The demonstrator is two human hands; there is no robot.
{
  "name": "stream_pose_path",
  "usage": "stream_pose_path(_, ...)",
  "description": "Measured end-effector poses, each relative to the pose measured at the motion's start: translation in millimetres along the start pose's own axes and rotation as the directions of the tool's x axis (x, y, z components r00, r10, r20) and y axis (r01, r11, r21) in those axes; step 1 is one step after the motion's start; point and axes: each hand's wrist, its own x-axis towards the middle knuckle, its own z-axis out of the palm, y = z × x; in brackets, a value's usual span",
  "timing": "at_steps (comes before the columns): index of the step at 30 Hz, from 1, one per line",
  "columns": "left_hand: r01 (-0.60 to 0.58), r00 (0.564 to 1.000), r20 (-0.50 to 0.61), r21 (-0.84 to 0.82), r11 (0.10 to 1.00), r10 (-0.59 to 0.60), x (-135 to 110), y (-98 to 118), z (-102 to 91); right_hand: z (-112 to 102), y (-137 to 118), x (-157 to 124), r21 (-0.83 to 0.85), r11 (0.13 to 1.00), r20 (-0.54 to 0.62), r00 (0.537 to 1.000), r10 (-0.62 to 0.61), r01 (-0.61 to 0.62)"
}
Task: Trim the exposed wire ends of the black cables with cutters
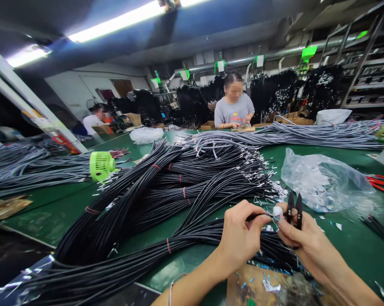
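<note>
My left hand point(243, 231) is closed in a pinch on the end of a black cable point(253, 216), just above the loose cable ends. My right hand point(302, 233) holds black thread snips point(294, 210), their two blades pointing up and apart. A white cap or wrapping point(277, 212) shows at a fingertip of that hand, right at the cable's tip; which finger wears it I cannot tell. Beneath both hands runs a bundle of black cables point(160, 250) tied with a red band. Thin blue and white scraps lie around its ends.
More tied black cables point(179, 178) fill the green table point(45, 225). Grey cables point(294, 134) lie behind them. A clear plastic bag point(325, 182) is at right, a green fan point(102, 165) at left. A stained board point(243, 289) lies in front. A co-worker point(234, 104) sits opposite.
</note>
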Motion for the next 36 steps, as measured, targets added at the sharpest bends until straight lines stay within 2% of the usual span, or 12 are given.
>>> stream_pose_path(2, 0.005, 1.000, 0.009, 0.007, 1.000, -0.005, -1, 1, 0.1, 0, -2, -4, -0.164, 0.978, -0.002, 0.991, -0.134, 0.132)
stream_pose_path(6, -0.008, 0.999, 0.040, 0.050, 0.999, 0.006, -2, 4, 0.9, -3, -2, -6, -0.558, 0.776, -0.092, 0.907, -0.411, 0.294)
stream_pose_path(8, 0.001, 0.999, 0.038, 0.043, 0.999, -0.002, -3, 4, 1.1, -4, 1, -4, -0.617, 0.733, -0.113, 0.890, -0.442, 0.286)
stream_pose_path(13, 0.044, 0.999, -0.007, -0.039, 0.998, -0.044, -2, 4, -2.1, -10, -2, -1, -0.581, 0.782, -0.326, 0.816, -0.477, 0.225)
stream_pose_path(16, 0.041, 0.999, 0.008, -0.027, 0.999, -0.041, -2, 5, -3.7, -13, -5, -3, -0.628, 0.656, -0.116, 0.783, -0.611, 0.419)
stream_pose_path(19, 0.042, 0.998, 0.048, 0.019, 0.999, -0.042, -2, 5, -5.3, -16, -3, -6, -0.687, 0.433, 0.130, 0.685, -0.717, 0.584)
stream_pose_path(21, 0.036, 0.997, 0.062, 0.047, 0.998, -0.039, 0, 5, -7.7, -18, 0, -7, -0.698, 0.356, 0.204, 0.648, -0.734, 0.622)
stream_pose_path(23, 0.020, 0.998, 0.061, 0.078, 0.997, -0.025, 3, 3, -10.5, -17, -1, -6, -0.655, 0.425, 0.220, 0.695, -0.684, 0.625)
stream_pose_path(27, -0.072, 0.992, 0.116, 0.139, 0.988, 0.056, 5, -4, -8.5, -11, -1, 1, -0.579, 0.667, 0.274, 0.882, -0.383, 0.469)
stream_pose_path(30, -0.106, 0.993, 0.065, 0.198, 0.975, 0.095, -1, -8, 1.6, -8, 5, 3, -0.725, 0.615, 0.093, 0.929, -0.359, 0.310)
stream_pose_path(33, -0.080, 0.996, -0.012, 0.197, 0.977, 0.084, -7, -8, 10.3, -8, 14, 0, -0.815, 0.488, -0.002, 0.841, -0.541, 0.312)
stream_pose_path(36, -0.060, 0.996, -0.045, 0.195, 0.979, 0.070, -10, -8, 12.3, -10, 19, -5, -0.844, 0.211, 0.196, 0.651, -0.734, 0.492)
